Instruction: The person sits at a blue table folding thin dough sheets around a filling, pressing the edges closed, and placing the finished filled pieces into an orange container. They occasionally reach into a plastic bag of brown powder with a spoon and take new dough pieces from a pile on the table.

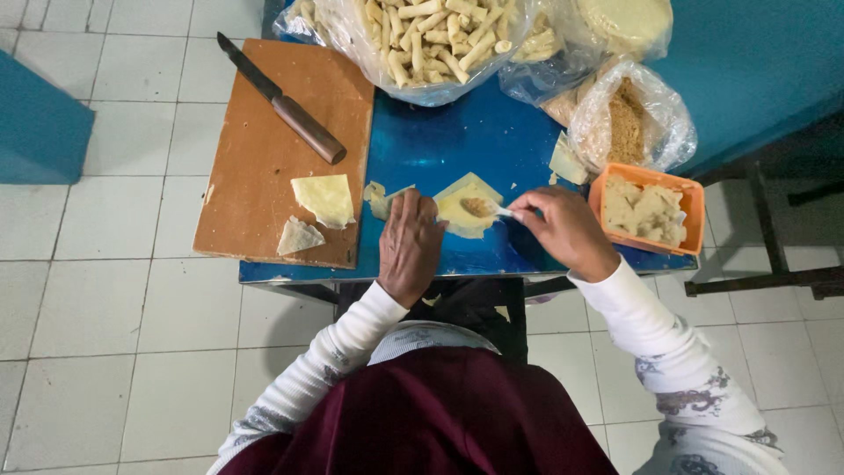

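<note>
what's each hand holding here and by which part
Right hand holds a white spoon by its handle; left hand presses flat on the wrapper, gripping nothing.

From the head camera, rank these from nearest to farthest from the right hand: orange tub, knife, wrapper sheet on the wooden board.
From the right hand:
1. Orange tub, just beside the hand on its outer side.
2. Wrapper sheet, across the table on the wooden board.
3. Knife, at the board's far end.

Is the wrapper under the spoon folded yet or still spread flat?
Spread flat: the wrapper lies open on the blue table, filling uncovered under the spoon.
</note>
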A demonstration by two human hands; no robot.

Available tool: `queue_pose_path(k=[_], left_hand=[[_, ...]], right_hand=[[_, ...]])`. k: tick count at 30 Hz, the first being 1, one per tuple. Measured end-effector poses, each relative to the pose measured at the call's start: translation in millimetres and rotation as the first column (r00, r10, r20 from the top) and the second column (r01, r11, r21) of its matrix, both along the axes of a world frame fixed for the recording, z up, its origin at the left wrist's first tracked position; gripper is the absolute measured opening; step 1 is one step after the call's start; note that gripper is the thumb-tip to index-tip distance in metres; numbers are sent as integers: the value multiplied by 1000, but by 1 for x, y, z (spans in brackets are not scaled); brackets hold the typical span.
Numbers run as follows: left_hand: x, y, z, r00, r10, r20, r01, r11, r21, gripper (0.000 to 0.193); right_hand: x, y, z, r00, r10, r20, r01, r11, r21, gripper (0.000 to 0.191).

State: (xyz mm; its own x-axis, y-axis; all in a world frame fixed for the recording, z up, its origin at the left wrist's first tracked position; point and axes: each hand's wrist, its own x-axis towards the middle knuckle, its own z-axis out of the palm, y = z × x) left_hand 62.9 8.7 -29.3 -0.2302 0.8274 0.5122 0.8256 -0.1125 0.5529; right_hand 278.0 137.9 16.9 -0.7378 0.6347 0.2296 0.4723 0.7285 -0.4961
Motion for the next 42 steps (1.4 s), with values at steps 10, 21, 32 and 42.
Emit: queue_pose_path(k=[10, 21, 32, 42], left_hand=[[4, 5, 1, 999, -35, -15, 36, 993, 113, 8], [2, 11, 3, 957, -215, 195, 190, 972, 139, 8], [1, 13, 1, 927, -243, 288, 216, 969, 120, 8], [-16, 9, 1, 889, -363, 278, 372, 928, 20, 32]], right_hand=[[-10, -51, -4, 995, -46, 88, -2, 872, 489, 18], [-8, -66, -3, 996, -29, 84, -24, 820, 572, 23], [7, -60, 2, 996, -82, 22, 58, 846, 530, 14], [99, 54, 13, 782, -621, 57, 340, 500, 796, 13]])
